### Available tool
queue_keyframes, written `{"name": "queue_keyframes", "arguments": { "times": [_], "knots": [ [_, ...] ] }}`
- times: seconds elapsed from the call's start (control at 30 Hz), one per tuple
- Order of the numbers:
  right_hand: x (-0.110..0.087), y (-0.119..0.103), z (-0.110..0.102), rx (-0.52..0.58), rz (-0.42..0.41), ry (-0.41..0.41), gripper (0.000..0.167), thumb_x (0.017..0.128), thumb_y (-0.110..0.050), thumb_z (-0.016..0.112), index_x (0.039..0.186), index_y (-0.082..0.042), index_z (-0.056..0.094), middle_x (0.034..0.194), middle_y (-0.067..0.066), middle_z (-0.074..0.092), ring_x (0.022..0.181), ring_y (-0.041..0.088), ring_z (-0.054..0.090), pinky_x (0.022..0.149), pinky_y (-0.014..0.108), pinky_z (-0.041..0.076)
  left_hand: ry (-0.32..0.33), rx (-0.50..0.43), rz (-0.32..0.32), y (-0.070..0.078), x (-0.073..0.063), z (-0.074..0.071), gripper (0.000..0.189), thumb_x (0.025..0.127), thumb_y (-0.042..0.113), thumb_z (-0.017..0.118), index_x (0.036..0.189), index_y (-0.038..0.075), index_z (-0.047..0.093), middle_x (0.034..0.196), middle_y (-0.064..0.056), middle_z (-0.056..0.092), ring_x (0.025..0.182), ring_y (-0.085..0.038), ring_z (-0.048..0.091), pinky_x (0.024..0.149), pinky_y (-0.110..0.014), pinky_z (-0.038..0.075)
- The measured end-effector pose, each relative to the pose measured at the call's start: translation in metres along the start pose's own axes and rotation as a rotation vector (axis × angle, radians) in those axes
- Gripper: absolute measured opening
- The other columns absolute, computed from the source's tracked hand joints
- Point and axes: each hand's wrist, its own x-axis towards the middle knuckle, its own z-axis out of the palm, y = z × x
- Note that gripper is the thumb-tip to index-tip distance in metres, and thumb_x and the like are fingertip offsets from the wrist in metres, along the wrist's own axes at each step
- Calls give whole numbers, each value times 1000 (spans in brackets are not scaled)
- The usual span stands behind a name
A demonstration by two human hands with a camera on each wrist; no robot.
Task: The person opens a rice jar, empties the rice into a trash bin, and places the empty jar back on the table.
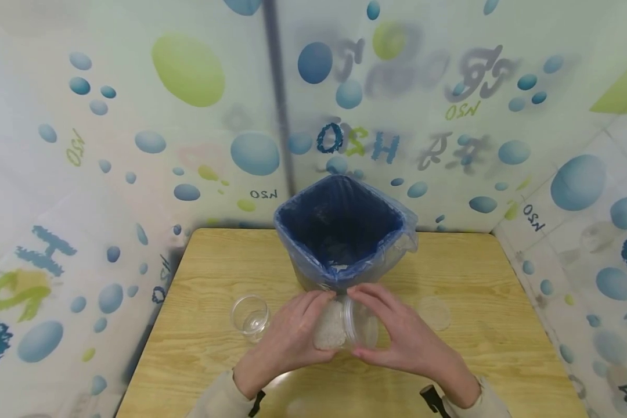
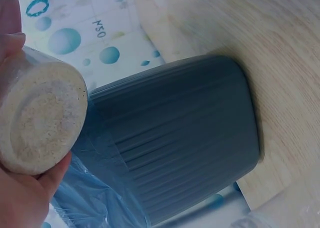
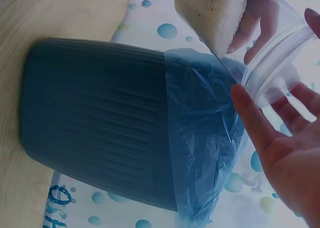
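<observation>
My left hand (image 1: 296, 330) grips a clear plastic cup (image 2: 47, 118) packed with pale, rice-like grains, tipped on its side. A second clear cup (image 1: 364, 326) is in my right hand (image 1: 410, 335), fingers and thumb curled round it. The two cups lie mouth to mouth, their rims meeting or nearly so; the right wrist view shows the grains (image 3: 215, 15) sloping inside the first cup and none clearly in the second. Both hands are just in front of a dark bin (image 2: 175, 133) lined with a blue plastic bag (image 1: 339, 217).
Left of my hands a third clear cup (image 1: 251, 316) stands on the wooden table (image 1: 224, 261). A clear round disc (image 1: 433, 313), perhaps a lid, lies to the right. Behind the table's far edge is a patterned curtain (image 1: 188, 145).
</observation>
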Motion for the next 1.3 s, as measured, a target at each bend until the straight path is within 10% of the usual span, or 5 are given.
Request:
{"name": "queue_keyframes", "arguments": {
  "times": [0.4,0.87,1.3],
  "knots": [
    [-3,4,-4,11,-165,-56,91,79,-32,90,155,-10,45,159,7,43,141,26,43,117,32,37,-53,-45,-33,0,-2,-3,96,57,43,94,137,7,55,124,-5,64,108,-21,65,91,-36,56],
    [-4,-8,3,100,245,38,81,92,-55,73,155,-15,43,137,4,53,103,16,63,71,24,60,50,55,31,1,2,-3,100,56,46,94,137,2,56,119,-8,64,101,-25,67,89,-40,58],
    [0,-10,4,57,162,53,75,85,-43,81,147,-14,51,140,3,52,106,19,63,74,29,60,43,45,24,1,2,0,97,56,46,93,136,4,57,121,-8,65,103,-24,67,89,-39,57]
  ]
}}
